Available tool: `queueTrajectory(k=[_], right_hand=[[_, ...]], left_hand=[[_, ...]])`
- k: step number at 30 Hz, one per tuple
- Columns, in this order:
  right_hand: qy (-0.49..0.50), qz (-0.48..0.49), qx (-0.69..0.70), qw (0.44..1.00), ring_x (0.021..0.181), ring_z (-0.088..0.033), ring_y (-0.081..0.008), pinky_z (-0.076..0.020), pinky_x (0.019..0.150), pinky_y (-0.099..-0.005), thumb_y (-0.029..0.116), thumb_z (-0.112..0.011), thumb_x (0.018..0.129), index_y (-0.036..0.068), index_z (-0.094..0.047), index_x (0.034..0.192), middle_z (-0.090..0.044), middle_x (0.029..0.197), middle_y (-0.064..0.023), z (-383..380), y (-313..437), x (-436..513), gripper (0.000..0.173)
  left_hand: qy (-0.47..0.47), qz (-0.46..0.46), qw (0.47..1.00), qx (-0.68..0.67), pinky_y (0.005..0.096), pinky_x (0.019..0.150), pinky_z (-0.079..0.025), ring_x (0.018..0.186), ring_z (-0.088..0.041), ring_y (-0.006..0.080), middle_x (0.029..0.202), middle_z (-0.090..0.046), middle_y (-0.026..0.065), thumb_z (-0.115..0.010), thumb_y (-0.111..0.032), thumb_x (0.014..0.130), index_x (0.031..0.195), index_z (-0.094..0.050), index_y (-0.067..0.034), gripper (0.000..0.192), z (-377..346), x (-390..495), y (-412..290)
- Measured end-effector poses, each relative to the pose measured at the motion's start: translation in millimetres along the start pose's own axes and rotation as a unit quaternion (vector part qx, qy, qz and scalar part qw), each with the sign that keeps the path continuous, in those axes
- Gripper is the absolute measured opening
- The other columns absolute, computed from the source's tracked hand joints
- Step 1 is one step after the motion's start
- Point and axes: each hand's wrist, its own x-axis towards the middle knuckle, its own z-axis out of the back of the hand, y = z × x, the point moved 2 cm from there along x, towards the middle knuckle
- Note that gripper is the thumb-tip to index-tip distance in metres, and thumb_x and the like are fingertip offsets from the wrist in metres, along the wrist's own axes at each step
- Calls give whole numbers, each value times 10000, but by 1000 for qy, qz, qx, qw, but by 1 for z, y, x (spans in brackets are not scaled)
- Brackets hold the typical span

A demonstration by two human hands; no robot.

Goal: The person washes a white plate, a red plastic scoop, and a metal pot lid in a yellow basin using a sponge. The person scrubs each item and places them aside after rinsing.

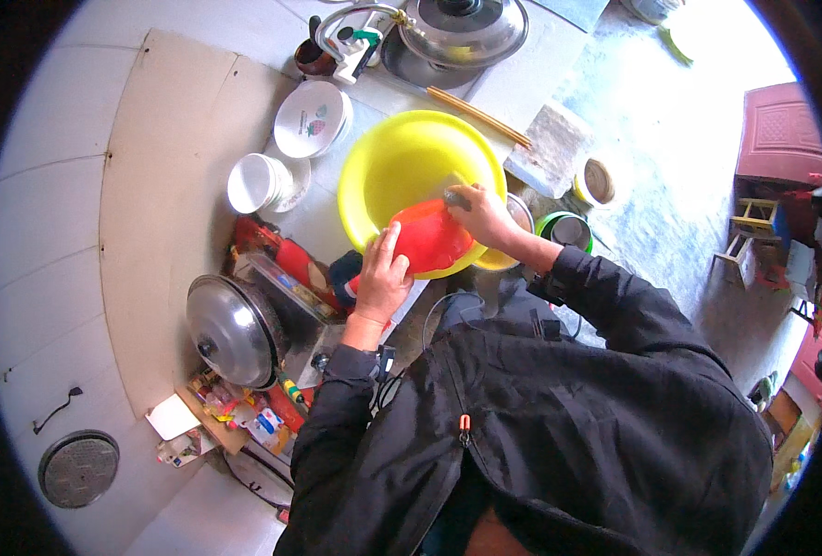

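A large yellow plastic basin stands on the counter before me. Over its near edge, a red plastic vessel, perhaps a bowl or ladle, is tilted on its side. My left hand grips the red vessel from the left, fingers along its side. At its right end, my right hand is closed around a small dark grey item, which may be a scrubber or a handle; the fingers hide most of it. What lies inside the red vessel cannot be made out.
Wooden chopsticks lie behind the basin, near a sink with a lidded pan. White bowls and more stacked bowls stand left. Nearer left is a lidded wok. A stone slab and green bucket are right.
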Motion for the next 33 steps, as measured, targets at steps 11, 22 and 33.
queueTrajectory(k=[11,22,33], right_hand=[[13,14,-46,999,1092,-654,-441,-545,982,-490,134,-686,953,93,-736,1311,-637,1129,-260,-3,-8,3,364],[-42,122,23,991,1079,-650,-377,-542,989,-435,89,-724,950,78,-742,1306,-651,1140,-199,-8,18,-13,357],[-9,202,-73,977,1029,-659,-352,-566,949,-431,101,-737,948,61,-778,1216,-681,1141,-193,1,19,-25,275]], left_hand=[[49,157,980,-112,456,1069,-537,1303,-616,428,1616,-476,221,-787,-26,748,856,-608,-60,212,6,-11,5],[9,63,993,94,453,956,-586,1156,-692,382,1478,-597,174,-742,-56,871,915,-662,-68,93,8,-20,10],[100,207,973,-36,492,1106,-510,1392,-540,457,1596,-463,240,-745,7,863,1653,-268,-182,942,14,-10,14]])
